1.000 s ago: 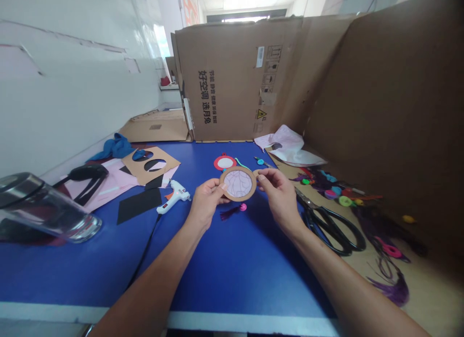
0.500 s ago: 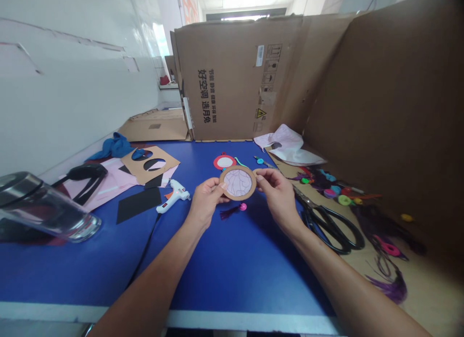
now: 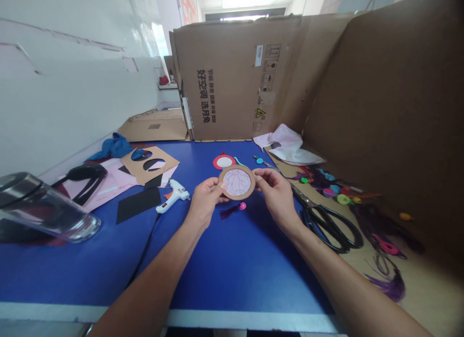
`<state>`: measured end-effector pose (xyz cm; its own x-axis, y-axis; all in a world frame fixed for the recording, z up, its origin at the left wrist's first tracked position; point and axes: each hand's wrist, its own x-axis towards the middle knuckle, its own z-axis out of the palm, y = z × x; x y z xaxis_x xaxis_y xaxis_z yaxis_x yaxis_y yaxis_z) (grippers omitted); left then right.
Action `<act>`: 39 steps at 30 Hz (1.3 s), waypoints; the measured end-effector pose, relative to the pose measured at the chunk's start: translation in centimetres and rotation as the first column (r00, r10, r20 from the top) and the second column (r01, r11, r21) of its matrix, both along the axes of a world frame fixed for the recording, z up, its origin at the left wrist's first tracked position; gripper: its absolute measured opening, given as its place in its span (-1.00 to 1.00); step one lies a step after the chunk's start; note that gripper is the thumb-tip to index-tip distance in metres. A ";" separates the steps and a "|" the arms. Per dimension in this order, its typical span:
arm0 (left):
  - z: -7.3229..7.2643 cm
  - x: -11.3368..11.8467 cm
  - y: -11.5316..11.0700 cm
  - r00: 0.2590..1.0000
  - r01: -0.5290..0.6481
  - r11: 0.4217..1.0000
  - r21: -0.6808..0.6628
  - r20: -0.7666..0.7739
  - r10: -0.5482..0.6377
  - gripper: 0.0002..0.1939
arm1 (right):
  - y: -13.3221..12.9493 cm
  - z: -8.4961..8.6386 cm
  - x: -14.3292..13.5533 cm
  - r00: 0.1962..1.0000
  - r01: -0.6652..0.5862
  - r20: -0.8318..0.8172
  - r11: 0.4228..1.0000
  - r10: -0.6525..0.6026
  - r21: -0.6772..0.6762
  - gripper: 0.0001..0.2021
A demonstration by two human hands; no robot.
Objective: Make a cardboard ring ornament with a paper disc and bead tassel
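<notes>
A round cardboard frame [image 3: 237,183] with a white, purple-lined centre is held above the blue table. My left hand [image 3: 203,201] is closed on its left rim, thumb on the front face. On the opposite side, my right hand [image 3: 278,196] pinches the frame's right edge between thumb and fingers. Just below the frame lies a pink button-like piece with a dark purple tassel [image 3: 232,210]. Behind it is a red ring with a white centre [image 3: 224,161], partly covered by the frame, and a green strip [image 3: 239,161].
To the left are a white glue gun [image 3: 173,196], black paper [image 3: 138,205], cut-out cardboard [image 3: 150,165] and a glass bottle [image 3: 68,216]. Large black-handled scissors [image 3: 328,221] lie by my right forearm. Colourful trinkets and tassels [image 3: 344,199] lie further right. Cardboard walls [image 3: 232,85] stand behind.
</notes>
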<state>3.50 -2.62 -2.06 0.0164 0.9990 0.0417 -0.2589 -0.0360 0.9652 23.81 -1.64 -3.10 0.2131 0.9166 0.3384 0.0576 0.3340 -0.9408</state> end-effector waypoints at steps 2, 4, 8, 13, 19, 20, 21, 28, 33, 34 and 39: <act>-0.1 0.0 0.0 1.000 0.002 1.000 0.003 0.004 -0.002 -0.57 | 0.0 0.0 0.0 1.000 -0.004 -0.003 1.000 0.004 -0.001 -0.77; -0.2 -0.1 0.1 1.000 0.002 1.000 0.004 0.008 -0.002 -0.56 | 0.0 0.0 0.0 1.000 -0.004 -0.001 1.000 0.004 0.001 -0.78; -0.2 -0.1 0.1 1.000 0.005 1.000 0.007 0.003 -0.005 -0.57 | 0.1 -0.1 0.1 1.000 -0.002 0.005 1.000 0.002 0.007 -0.79; -0.1 -0.1 0.1 1.000 0.008 1.000 0.009 0.011 -0.008 -0.58 | 0.1 -0.1 0.0 1.000 -0.001 0.000 1.000 0.001 0.008 -0.79; -0.1 0.0 0.1 1.000 0.003 1.000 0.007 0.008 -0.003 -0.60 | -0.1 0.1 -0.2 1.000 -0.009 -0.015 1.000 0.010 0.015 -0.80; -0.1 0.0 0.1 1.000 0.001 1.000 0.006 0.007 -0.001 -0.59 | -0.1 0.1 -0.2 1.000 -0.011 -0.014 1.000 0.011 0.015 -0.80; -0.1 -0.1 0.1 1.000 0.000 1.000 0.006 0.006 0.000 -0.59 | -0.1 0.1 -0.2 1.000 -0.013 -0.015 1.000 0.013 0.013 -0.80; -0.2 -0.1 0.1 1.000 -0.006 1.000 0.008 0.002 0.006 -0.60 | 0.0 -0.1 -0.2 1.000 -0.022 -0.014 1.000 0.022 0.008 -0.78; 0.0 -0.1 0.0 1.000 -0.009 1.000 0.008 0.009 0.009 -0.59 | -0.1 0.0 -0.2 0.999 -0.040 -0.035 0.999 0.040 -0.004 -0.79; 0.1 -0.1 -0.1 1.000 -0.010 1.000 0.007 0.008 0.010 -0.59 | -0.1 0.0 -0.3 0.998 -0.047 -0.035 0.999 0.047 -0.004 -0.80; 0.1 -0.1 0.0 1.000 -0.012 1.000 0.008 0.005 0.012 -0.59 | -0.1 0.1 -0.3 0.995 -0.097 -0.010 0.995 0.097 0.007 -0.89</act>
<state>3.36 -2.62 -1.97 0.0046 0.9988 0.0493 -0.2634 -0.0464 0.9636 23.50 -1.76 -3.05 0.1267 0.9307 0.3430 0.0151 0.3439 -0.9389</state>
